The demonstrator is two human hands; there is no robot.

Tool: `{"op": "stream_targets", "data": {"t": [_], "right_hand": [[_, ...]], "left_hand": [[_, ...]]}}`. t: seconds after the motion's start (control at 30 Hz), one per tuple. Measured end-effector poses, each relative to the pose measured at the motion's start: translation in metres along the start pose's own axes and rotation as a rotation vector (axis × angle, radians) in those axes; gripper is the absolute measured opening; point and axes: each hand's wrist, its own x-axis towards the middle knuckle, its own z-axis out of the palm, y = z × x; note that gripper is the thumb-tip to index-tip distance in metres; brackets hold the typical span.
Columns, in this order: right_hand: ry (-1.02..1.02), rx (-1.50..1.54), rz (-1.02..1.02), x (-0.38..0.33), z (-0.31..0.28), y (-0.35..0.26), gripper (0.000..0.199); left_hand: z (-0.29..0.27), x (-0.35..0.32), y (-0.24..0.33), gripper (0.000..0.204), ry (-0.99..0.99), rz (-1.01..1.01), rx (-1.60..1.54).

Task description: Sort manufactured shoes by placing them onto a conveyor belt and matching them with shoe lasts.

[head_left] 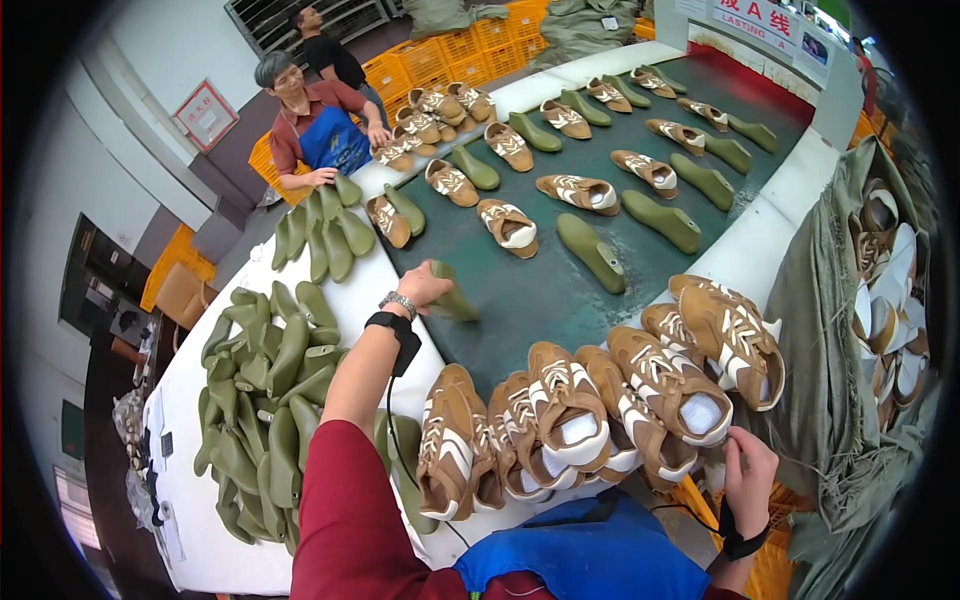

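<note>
My left hand (427, 286) reaches forward over the left edge of the dark green conveyor belt (490, 345), closed around a green shoe last (455, 296). The last is tilted and slightly blurred. Down at the right, my right hand (750, 478) has its fingers partly curled and apart. Its fingertips are beside the heel of a brown sneaker (668, 385) with white laces, at the right of a heap; whether they touch it I cannot tell. Other brown sneakers (565, 400) crowd the white ledge in front of me, toes pointing away.
Green lasts are heaped on the white table (190, 375) at left. Sneakers and lasts stand in pairs along the belt. Across it, a person in a blue apron (335, 140) rests hands near more lasts and shoes. A green sack (815, 330) of shoe parts stands at right.
</note>
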Motion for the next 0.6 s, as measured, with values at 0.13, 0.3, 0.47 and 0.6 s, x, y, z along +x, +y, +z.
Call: {"op": "stream_targets", "data": {"t": [0.13, 0.3, 0.47, 0.6], "right_hand": [[-0.014, -0.043, 0.009, -0.005, -0.007, -0.003, 0.012], [-0.027, -0.093, 0.033, -0.017, -0.014, 0.007, 0.013], [0.047, 0.0, 0.103, -0.029, -0.018, 0.01, 0.012], [0.116, -0.03, 0.107, -0.043, -0.033, 0.017, 0.012]], "left_hand": [[0.019, -0.001, 0.027, 0.057, -0.411, -0.19, -0.084], [0.05, -0.013, 0.054, 0.071, -0.364, -0.253, -0.195], [0.083, -0.048, 0.06, 0.091, -0.177, -0.237, -0.244], [0.133, -0.063, 0.032, 0.107, -0.213, -0.298, -0.366]]}}
